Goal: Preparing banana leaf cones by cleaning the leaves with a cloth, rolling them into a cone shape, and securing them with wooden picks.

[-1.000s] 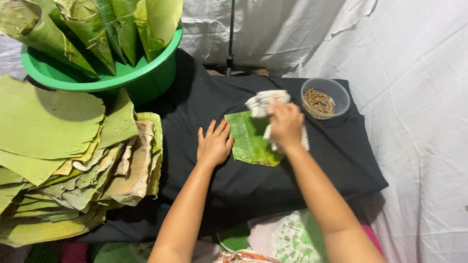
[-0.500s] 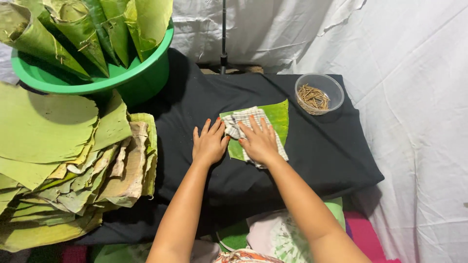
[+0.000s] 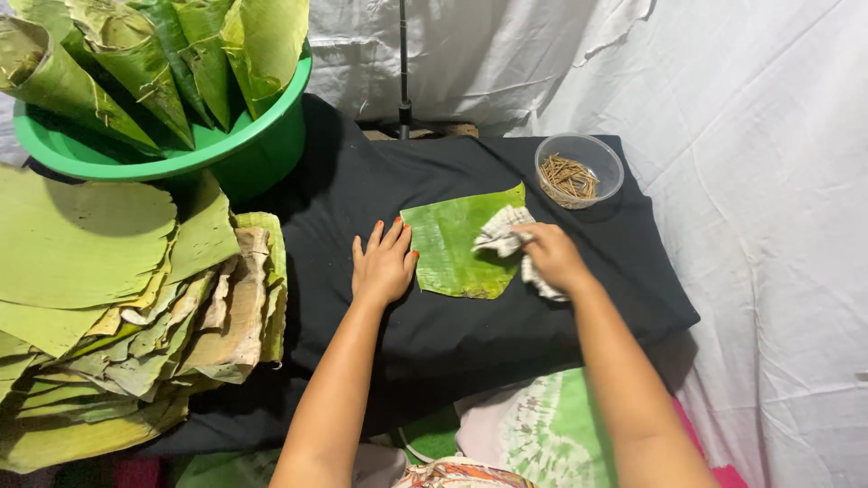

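A cut piece of green banana leaf [image 3: 457, 239] lies flat on the black cloth [image 3: 434, 334] in the middle. My left hand [image 3: 383, 264] rests flat beside the leaf's left edge, fingers spread, its thumb side touching the leaf. My right hand [image 3: 551, 257] grips a crumpled whitish checked rag [image 3: 503, 233] and presses it on the leaf's right edge.
A green plastic basin [image 3: 181, 149] with rolled leaf cones stands at the upper left. A thick stack of flat banana leaves [image 3: 108, 307] fills the left side. A small clear bowl of thin brown sticks [image 3: 579, 170] sits at the far right corner. White sheeting hangs behind and to the right.
The rag in my right hand moved from the leaf's middle to its right edge, uncovering the leaf. My left hand stayed flat at the leaf's left side.
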